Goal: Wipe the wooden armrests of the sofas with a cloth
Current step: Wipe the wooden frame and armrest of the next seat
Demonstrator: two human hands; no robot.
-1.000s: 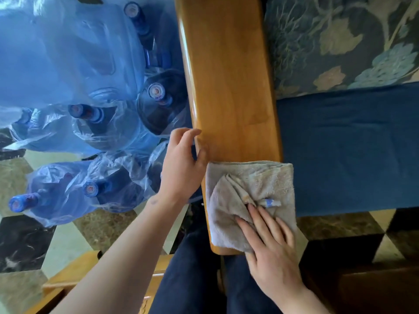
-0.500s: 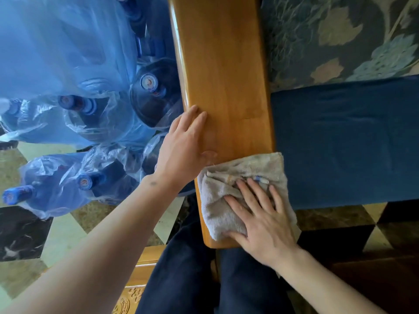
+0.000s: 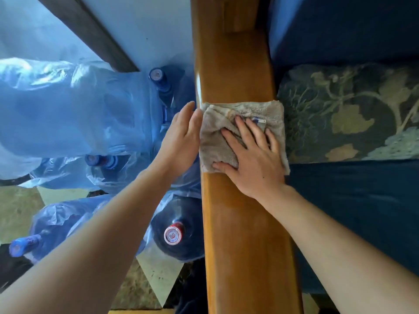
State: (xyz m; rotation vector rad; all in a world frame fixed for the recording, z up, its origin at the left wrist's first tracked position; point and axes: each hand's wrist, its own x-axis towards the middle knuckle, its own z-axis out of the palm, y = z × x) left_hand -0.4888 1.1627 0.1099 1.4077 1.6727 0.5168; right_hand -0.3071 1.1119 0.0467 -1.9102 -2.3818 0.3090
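Note:
A long wooden armrest runs up the middle of the head view. A folded grey cloth lies across it about halfway up. My right hand presses flat on the cloth with fingers spread. My left hand rests against the armrest's left edge beside the cloth, fingers straight and together, touching the cloth's left border.
Several blue water jugs wrapped in plastic crowd the floor left of the armrest; one has a red cap. A floral cushion lies on the dark blue sofa seat to the right. Marble floor tiles show below left.
My right hand has pushed the cloth forward along the armrest, away from its near end. My left hand has slid forward along the left edge with it.

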